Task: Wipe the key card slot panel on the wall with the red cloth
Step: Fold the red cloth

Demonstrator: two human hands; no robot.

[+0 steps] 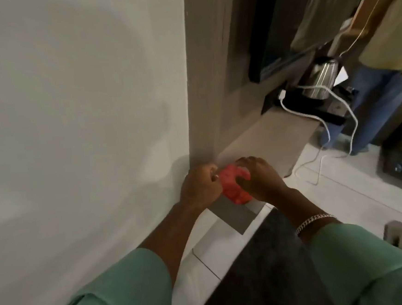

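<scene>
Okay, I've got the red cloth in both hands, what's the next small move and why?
Probably settle the cloth into one hand and look up along the wall. Both the left hand and right hand are bunching it low beside the wall, and no key card panel shows in this view, so it likely has to be found before wiping.

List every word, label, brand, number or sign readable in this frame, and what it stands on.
None can be read.
Steel electric kettle: no legible marking.
Crumpled red cloth, held between left hand and right hand: no print.
Plain white wall: no sign or panel text in view.
</scene>
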